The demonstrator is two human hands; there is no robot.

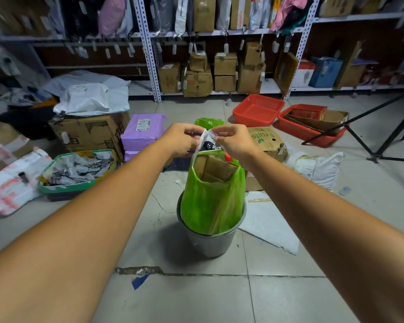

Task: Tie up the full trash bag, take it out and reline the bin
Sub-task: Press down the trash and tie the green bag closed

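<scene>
Green trash bag (214, 201): thin, translucent, glossy film, lower part seated in the grey bin (210, 241), upper part drawn up well above the rim. Mouth not yet closed; brown cardboard (214, 167) visible inside through the opening, stiff and flat-sided, pushing the film into angular folds. Bin: round, tapered, matte plastic, standing on the pale tiled floor (196, 297).

Above the mouth: white handle strips (204, 141) of the bag gathered together between both hands. Left hand (184, 141): fingers closed, pinching the handle material from the left. Right hand (234, 142): fingers closed, pinching the same material from the right. Knot condition: cannot tell; fingers cover the crossing point.

Progress, as a judgement: tying step in hand, early in the task. Remaining: finish the knot, lift the bag out of the bin, carry it away, fit a fresh liner. A second piece of green film (209, 122) lies on the floor just behind the hands; possibly the replacement liner, not confirmed.

Surroundings: purple parcel (142, 131), soft and wrinkled, to the left; printed fruit carton (265, 138) to the right; red perforated baskets (258, 109) beyond; metal shelving (149, 66) with cartons at the rear.
</scene>
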